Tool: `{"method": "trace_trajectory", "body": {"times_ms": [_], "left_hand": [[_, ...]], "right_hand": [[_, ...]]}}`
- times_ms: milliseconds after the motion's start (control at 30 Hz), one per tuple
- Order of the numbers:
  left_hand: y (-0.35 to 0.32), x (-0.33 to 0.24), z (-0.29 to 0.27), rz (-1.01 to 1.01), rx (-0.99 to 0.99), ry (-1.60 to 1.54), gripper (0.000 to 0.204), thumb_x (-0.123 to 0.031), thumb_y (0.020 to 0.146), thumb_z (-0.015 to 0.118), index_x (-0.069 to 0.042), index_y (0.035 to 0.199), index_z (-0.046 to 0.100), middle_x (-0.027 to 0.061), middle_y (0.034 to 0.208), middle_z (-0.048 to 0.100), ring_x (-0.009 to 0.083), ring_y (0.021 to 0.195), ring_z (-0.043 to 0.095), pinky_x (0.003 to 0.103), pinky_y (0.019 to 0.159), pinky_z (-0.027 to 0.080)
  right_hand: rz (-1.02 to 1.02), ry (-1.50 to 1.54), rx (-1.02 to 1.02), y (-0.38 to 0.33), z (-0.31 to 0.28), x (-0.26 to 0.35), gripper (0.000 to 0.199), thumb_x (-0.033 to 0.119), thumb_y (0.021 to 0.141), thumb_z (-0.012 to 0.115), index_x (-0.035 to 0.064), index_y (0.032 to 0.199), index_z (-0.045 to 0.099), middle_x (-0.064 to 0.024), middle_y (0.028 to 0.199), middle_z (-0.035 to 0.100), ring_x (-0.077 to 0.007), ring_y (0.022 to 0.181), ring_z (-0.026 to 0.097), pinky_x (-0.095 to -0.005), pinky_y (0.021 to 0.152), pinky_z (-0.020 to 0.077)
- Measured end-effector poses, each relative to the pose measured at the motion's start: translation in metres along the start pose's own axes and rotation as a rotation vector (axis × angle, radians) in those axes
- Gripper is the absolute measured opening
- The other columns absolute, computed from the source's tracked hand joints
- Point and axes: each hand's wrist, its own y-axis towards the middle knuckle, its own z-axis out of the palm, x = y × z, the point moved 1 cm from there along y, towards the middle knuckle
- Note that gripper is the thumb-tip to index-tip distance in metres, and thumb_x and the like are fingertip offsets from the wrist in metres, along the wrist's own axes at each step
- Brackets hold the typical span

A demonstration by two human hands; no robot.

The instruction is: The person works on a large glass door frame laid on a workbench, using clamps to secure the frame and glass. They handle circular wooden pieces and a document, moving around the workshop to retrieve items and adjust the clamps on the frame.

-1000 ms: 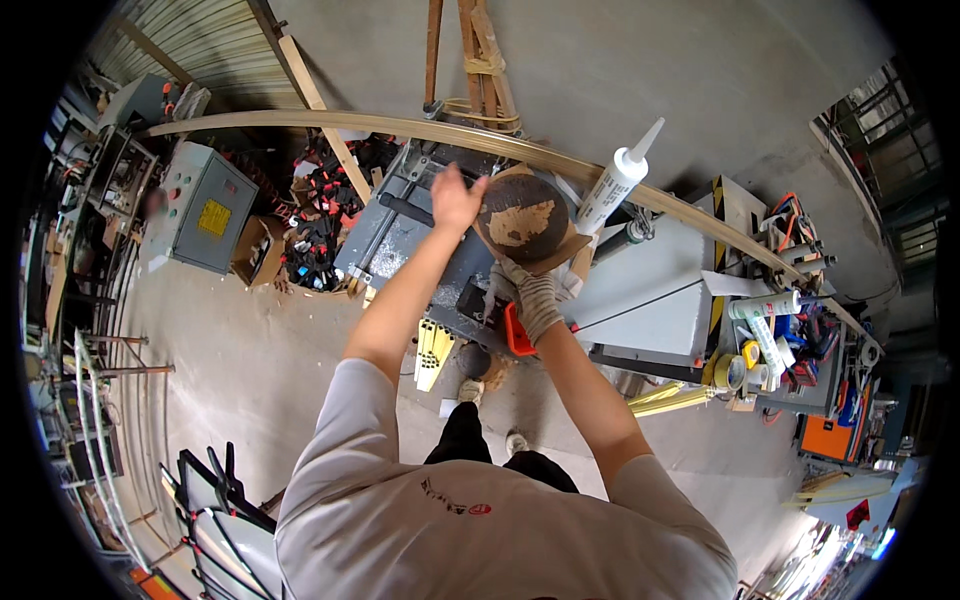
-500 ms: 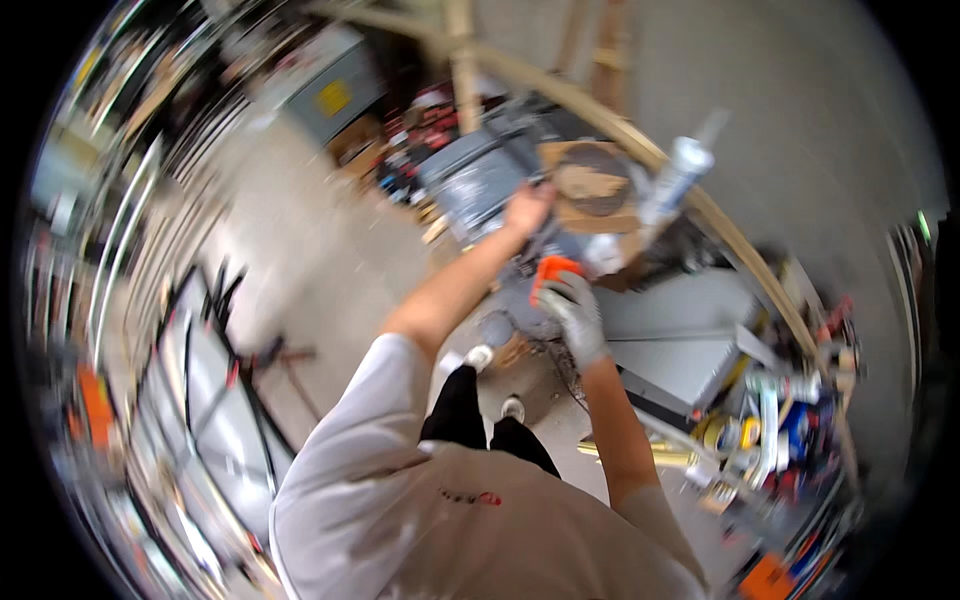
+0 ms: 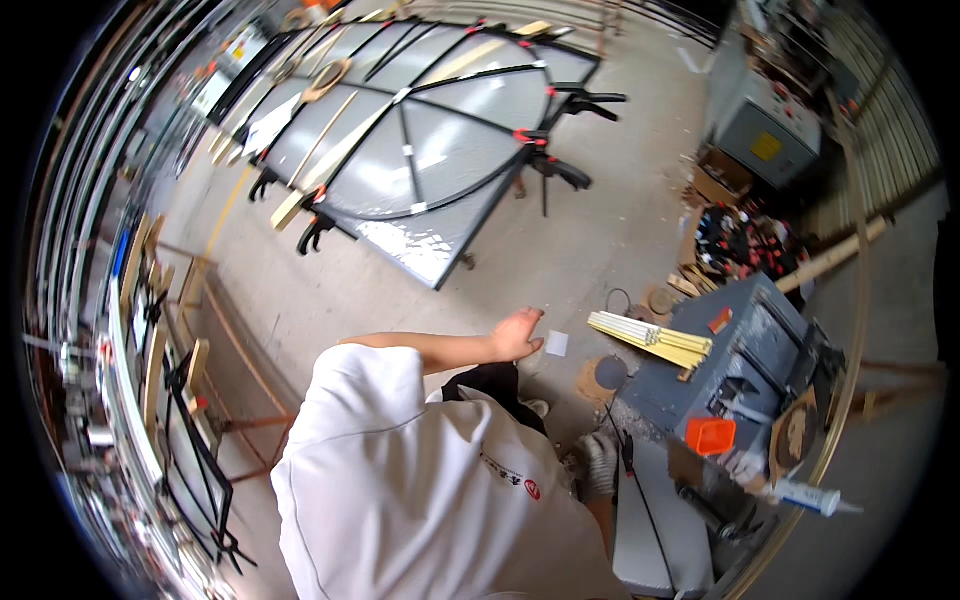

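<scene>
Turning away from the bench, the person's left hand hung out over the concrete floor — bare, fingers loosely spread, holding nothing. Far left, timber frames leaned in a rack; up the floor lay a large glazed panel with dark curved bars, held by black clamps with red trigger parts. Just beside the free hand lay a small white scrap on the floor, not touched.

The right hand wore a pale work glove and rested at the near edge of the grey worktop; whether it gripped anything could not be told. Right of it: a bundle of yellow strips on the grey machine cabinet, an orange tub, a sealant cartridge lying well apart from both hands.

Judgement: with the body twisted, the gloved hand did well as a brace — keep it planted, feet clear of floor clutter.
</scene>
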Motion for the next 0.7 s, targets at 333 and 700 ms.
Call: {"method": "trace_trajectory", "body": {"times_ms": [333, 700], "left_hand": [[-0.074, 0.179, -0.134, -0.276, -0.677, -0.064, 0.041, -0.016, 0.072, 0.063, 0.0, 0.108, 0.049, 0.0179, 0.099, 0.052, 0.0324, 0.092, 0.053, 0.039, 0.08, 0.044], [-0.078, 0.344, -0.293, -0.538, -1.091, 0.006, 0.036, -0.014, 0.073, 0.063, 0.002, 0.103, 0.051, 0.0166, 0.098, 0.053, 0.0269, 0.087, 0.054, 0.035, 0.077, 0.045]], "right_hand": [[-0.254, -0.599, 0.258, 0.114, 0.291, 0.131, 0.03, 0.013, 0.083, 0.059, 0.0002, 0.108, 0.048, -0.0102, 0.085, 0.059, -0.0156, 0.069, 0.06, -0.0236, 0.055, 0.0513], [-0.168, -0.883, 0.424, 0.108, 0.451, 0.105, 0.03, 0.022, 0.087, 0.055, -0.0008, 0.106, 0.049, -0.0096, 0.087, 0.06, -0.0156, 0.075, 0.059, -0.0272, 0.063, 0.0504]]}}
